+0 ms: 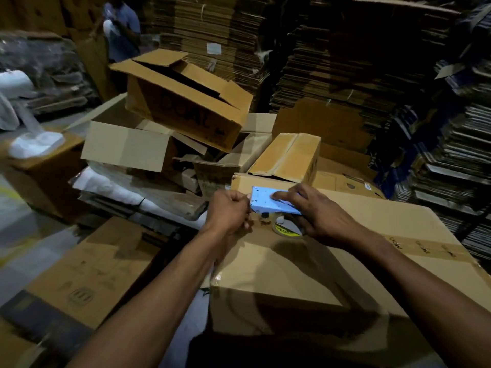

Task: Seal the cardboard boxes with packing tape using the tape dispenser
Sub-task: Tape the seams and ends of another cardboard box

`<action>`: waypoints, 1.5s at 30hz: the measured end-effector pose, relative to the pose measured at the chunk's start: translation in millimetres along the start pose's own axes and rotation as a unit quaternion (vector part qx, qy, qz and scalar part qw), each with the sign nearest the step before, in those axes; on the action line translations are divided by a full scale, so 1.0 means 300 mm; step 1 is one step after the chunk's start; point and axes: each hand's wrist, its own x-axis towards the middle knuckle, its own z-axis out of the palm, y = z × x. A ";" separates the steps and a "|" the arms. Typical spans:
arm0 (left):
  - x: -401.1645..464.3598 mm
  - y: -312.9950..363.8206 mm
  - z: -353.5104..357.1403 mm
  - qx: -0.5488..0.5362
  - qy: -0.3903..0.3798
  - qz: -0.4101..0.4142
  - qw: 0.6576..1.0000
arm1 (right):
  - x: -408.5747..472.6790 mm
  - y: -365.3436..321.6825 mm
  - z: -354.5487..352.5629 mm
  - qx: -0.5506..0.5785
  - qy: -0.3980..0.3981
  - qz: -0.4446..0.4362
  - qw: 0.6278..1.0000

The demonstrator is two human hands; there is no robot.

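Observation:
A large cardboard box stands right in front of me, its top flaps down. At its far left corner my right hand grips a light blue tape dispenser with a roll of clear tape under it. My left hand has its fingers curled at the dispenser's front end, pinching there; the tape end itself is too small to make out. A strip of brown tape runs across the box top at the right.
Open and closed cardboard boxes are piled behind and to the left. Tall stacks of flattened cartons fill the back and right. A flat box lies on the floor at my left. A person stands at the far back left.

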 end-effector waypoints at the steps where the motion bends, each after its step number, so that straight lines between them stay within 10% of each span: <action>1: 0.014 0.000 -0.032 0.017 0.007 0.006 1.000 | 0.020 -0.004 -0.009 -0.021 -0.013 -0.014 1.000; 9: 0.110 -0.036 -0.341 0.064 0.038 -0.053 0.996 | 0.068 0.064 -0.070 -0.140 -0.062 -0.096 0.984; 36: 0.127 -0.499 -0.177 -0.088 0.117 -0.134 0.980 | 0.179 -0.018 -0.024 -0.147 -0.175 -0.083 0.970; 40: 0.145 -0.520 -0.185 -0.044 0.169 -0.028 0.984 | 0.191 -0.067 -0.045 -0.193 -0.171 -0.089 0.962; 45: 0.116 -0.365 -0.128 -0.205 -0.060 0.122 0.969 | 0.211 -0.164 -0.026 -0.208 -0.177 -0.084 0.958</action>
